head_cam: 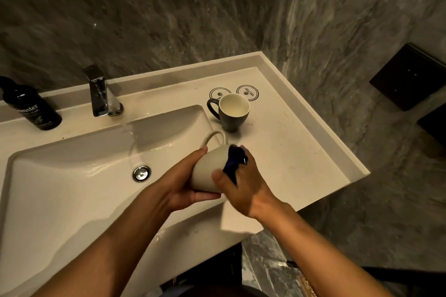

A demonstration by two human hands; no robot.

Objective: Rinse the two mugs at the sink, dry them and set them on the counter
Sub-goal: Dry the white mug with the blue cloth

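Note:
A cream mug [207, 164] lies tilted on its side over the right edge of the sink [72, 176], handle pointing up and away. My left hand [183, 183] grips its base and side. My right hand [243, 183] holds a dark blue cloth [235, 161] pushed into the mug's mouth. A dark grey mug [231, 113] with a pale inside stands upright on the counter [289, 147] just behind, handle to the left.
A chrome faucet [101, 94] stands behind the basin, with the drain plug [142, 173] in the basin floor. A black bottle [31, 106] stands at the far left. Two round coasters [247, 91] lie behind the grey mug. Grey stone walls enclose the counter.

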